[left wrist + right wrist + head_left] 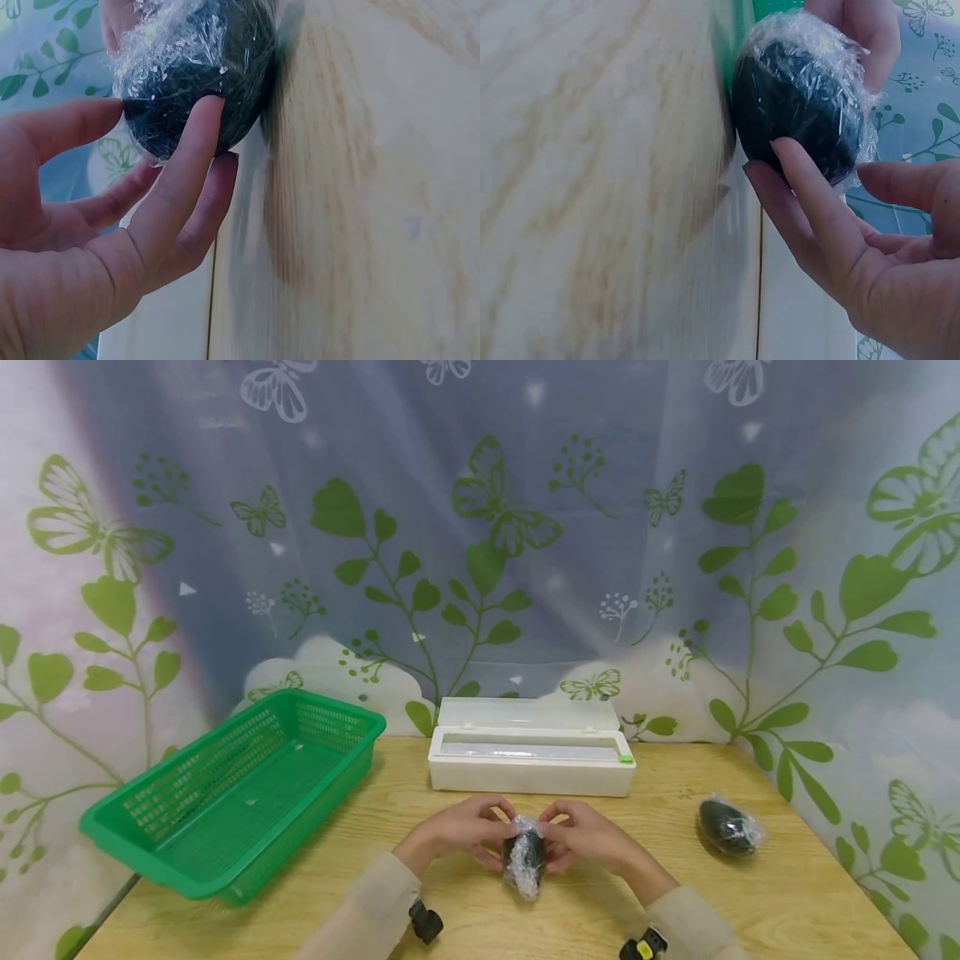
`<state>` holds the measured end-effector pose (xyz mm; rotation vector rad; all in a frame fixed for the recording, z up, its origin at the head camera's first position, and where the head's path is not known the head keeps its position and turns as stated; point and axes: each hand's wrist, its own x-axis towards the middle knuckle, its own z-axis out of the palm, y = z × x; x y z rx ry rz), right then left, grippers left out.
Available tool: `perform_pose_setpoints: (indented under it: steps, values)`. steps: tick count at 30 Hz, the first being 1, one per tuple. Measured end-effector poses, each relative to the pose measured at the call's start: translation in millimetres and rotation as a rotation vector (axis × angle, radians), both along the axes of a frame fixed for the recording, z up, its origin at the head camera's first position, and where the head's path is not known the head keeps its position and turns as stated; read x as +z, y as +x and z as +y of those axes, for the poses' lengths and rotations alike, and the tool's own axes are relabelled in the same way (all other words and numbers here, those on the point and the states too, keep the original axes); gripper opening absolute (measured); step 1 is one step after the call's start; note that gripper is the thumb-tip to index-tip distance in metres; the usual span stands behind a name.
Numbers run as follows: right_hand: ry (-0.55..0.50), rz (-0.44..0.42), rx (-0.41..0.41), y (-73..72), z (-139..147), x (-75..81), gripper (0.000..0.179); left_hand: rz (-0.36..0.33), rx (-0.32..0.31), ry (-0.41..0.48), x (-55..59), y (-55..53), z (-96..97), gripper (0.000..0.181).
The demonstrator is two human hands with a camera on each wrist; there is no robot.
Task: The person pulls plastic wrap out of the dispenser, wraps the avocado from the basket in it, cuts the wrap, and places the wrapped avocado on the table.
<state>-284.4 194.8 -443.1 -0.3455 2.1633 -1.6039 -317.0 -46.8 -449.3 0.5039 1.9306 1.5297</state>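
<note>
A dark avocado (516, 857) wrapped in crinkled cling film (527, 870) is held low over the table, in front of me. My left hand (467, 828) grips it from the left, thumb and fingertips pressed to its side. From the other side my right hand (585, 837) holds it in the same manner. The left wrist view shows fingertips against the film on the avocado (180, 112). In the right wrist view, fingers cup the dark lower end of the avocado (799, 112), and the film bunches whitish along its upper side.
A second wrapped avocado (723, 827) lies on the wooden table (787, 902) at the right. Behind my hands stands a white cling film box (528, 778), lid raised, with a roll inside. A green plastic basket (202, 881) sits at the left. A patterned curtain (600, 568) hangs behind the table.
</note>
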Motion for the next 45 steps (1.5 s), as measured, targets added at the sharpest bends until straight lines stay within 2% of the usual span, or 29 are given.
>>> perform_pose_setpoints:
  steps: [12,20,28,32,37,45]
  values:
    - [0.020,0.021,-0.057,-10.1,-10,-3.6,0.031,0.045,0.071,0.004,-2.7,-6.8,-3.0,0.029]
    - [0.025,0.015,-0.091,-20.8,-25,-3.7,0.029,0.095,0.093,-0.043,0.1,-15.3,-11.8,0.031]
    - [-0.060,0.005,-0.075,-32.9,-52,-8.1,0.027,0.090,0.139,-0.078,-0.7,-26.4,-36.9,0.032]
    - [-0.069,0.000,-0.079,-39.9,-65,-8.2,0.028,0.087,0.171,-0.103,1.1,-29.8,-46.7,0.032]
    - [-0.051,0.003,-0.097,-48.2,-71,-6.0,0.026,0.076,0.185,-0.086,1.3,-33.7,-50.7,0.032]
    - [-0.047,0.003,-0.108,-51.1,-73,-5.0,0.024,0.063,0.191,-0.084,1.8,-35.2,-51.5,0.032]
